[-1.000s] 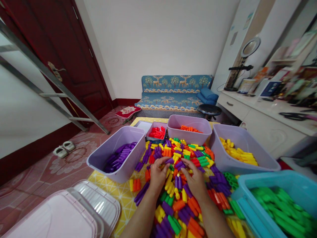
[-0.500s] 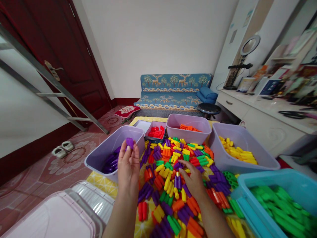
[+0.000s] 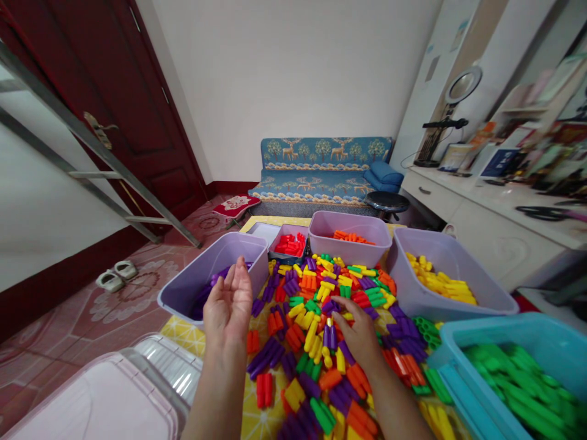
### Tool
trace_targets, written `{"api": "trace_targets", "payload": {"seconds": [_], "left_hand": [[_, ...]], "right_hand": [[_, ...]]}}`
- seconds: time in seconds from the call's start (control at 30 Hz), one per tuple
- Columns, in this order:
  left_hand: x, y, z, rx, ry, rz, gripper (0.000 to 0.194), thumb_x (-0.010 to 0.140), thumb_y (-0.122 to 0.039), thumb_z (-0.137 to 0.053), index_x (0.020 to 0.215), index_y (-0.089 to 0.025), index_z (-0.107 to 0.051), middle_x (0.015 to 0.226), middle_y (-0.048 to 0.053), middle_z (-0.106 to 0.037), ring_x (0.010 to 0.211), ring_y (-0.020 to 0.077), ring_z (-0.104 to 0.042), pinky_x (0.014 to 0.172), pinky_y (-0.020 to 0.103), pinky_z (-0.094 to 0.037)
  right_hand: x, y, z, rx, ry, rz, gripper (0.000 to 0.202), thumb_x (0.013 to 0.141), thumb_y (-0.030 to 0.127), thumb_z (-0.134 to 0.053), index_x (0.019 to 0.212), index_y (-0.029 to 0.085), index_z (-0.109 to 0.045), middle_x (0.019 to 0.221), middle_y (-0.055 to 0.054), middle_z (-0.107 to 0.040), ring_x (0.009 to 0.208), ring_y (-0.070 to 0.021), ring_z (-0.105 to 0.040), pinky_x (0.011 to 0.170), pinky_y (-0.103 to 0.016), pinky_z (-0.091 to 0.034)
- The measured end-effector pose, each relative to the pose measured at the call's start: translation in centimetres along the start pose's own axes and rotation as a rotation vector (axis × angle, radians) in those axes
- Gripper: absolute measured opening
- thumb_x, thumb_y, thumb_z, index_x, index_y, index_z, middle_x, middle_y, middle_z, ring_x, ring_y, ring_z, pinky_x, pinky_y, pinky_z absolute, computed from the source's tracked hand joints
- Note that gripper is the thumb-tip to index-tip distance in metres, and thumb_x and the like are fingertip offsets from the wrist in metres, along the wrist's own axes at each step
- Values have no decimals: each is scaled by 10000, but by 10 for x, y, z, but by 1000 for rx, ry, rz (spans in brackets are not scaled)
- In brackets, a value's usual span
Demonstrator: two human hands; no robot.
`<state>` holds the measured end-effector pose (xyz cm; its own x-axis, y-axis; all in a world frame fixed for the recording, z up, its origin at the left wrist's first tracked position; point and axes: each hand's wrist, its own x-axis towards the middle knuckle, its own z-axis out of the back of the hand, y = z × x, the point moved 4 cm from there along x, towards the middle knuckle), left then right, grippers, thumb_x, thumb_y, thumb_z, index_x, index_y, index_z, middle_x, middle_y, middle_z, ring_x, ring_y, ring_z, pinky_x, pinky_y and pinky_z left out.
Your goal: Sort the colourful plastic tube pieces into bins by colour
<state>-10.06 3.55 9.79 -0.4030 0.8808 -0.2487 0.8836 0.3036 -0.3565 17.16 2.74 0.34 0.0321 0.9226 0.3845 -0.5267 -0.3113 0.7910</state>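
Observation:
My left hand [image 3: 229, 302] is palm up at the near right side of the left lilac bin [image 3: 247, 244]. Its fingers are apart and no block shows in them. Inside that bin lie purple plastic blocks [image 3: 204, 296], partly hidden behind the hand. My right hand [image 3: 358, 330] rests low over the mixed pile, its thumb and forefinger closed about a purple block [image 3: 330, 306]. Around it lie yellow blocks [image 3: 310, 336], orange blocks [image 3: 294, 336], green blocks [image 3: 322, 415] and red blocks [image 3: 264, 390] on a yellow patterned cloth [image 3: 257, 421].
Further bins hold sorted colours: red in a small box [image 3: 275, 253], orange in a lilac bin [image 3: 348, 247], yellow in another [image 3: 440, 310], green in a turquoise bin [image 3: 463, 333]. Lids [image 3: 105, 397] are stacked at the lower left. A sofa [image 3: 321, 177] stands behind.
The purple block that was in my left hand is gone from it. That hand has opened and shifted slightly left. My right hand has stayed in place.

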Motion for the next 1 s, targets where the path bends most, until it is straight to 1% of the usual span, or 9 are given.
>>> {"api": "trace_targets", "payload": {"seconds": [0.13,0.23,0.4,0.47,0.53,0.63,0.8,0.9,1.0], "left_hand": [[-4,19,1,261,162,71,297,914,-224,-406,1150,-115,-549,1133,152,-645,998,163,-655,781,260,-572],[-9,39,4,700,339,85,364,857,-332,-526,1179,-165,-564,1078,119,-681,924,171,-669,776,279,-543],[-23,56,15,1664,816,-154,469,648,-344,-744,1097,-233,-672,1019,84,-699,961,256,-638,859,341,-480],[-28,60,24,1891,947,-198,637,539,-330,-812,1152,-284,-648,1067,68,-684,1019,280,-616,890,346,-460],[-32,68,31,2007,1041,-181,808,461,-367,-848,1227,-302,-596,1134,75,-652,1051,300,-601,899,361,-457],[-35,83,38,2120,1057,-178,898,453,-404,-850,1288,-279,-544,1250,124,-562,1075,333,-585,883,393,-469],[-34,104,37,2207,952,-300,650,651,-301,-707,1279,-278,-538,1270,116,-520,1004,289,-624,844,354,-486],[-31,112,38,2126,927,-365,531,713,-266,-645,1237,-288,-564,1187,86,-566,970,249,-634,825,317,-488],[-26,121,41,1913,937,-395,493,706,-165,-626,1189,-259,-595,1139,76,-595,980,231,-623,851,326,-490]], "right_hand": [[0,0,0,10,-5,1,299,817,281,-550,1089,212,-654,1076,-74,-695,1009,-234,-637,899,-402,-494],[0,-2,-1,6,-4,-2,300,814,278,-552,1089,213,-653,1072,-73,-695,1006,-234,-638,897,-405,-496],[0,-1,1,-15,-20,16,298,808,269,-543,1078,222,-660,1061,-67,-702,1000,-236,-641,891,-407,-500],[0,1,2,-18,-23,20,296,809,273,-542,1075,223,-661,1057,-66,-704,998,-237,-642,891,-406,-500],[0,3,2,-22,-21,11,293,809,273,-544,1073,225,-661,1054,-64,-704,998,-236,-643,889,-403,-501],[0,2,1,-24,-14,2,292,810,272,-544,1074,219,-658,1063,-66,-701,1005,-235,-639,901,-405,-494],[1,-2,1,-11,-34,0,298,812,267,-538,1082,209,-649,1062,-73,-697,1002,-235,-640,898,-405,-497],[0,-2,0,-3,-15,17,322,804,259,-547,1111,213,-635,1089,-75,-687,1010,-234,-636,910,-408,-496],[-1,1,-1,-4,19,26,369,793,248,-554,1157,230,-615,1124,-72,-673,1013,-236,-632,912,-416,-498]]}}
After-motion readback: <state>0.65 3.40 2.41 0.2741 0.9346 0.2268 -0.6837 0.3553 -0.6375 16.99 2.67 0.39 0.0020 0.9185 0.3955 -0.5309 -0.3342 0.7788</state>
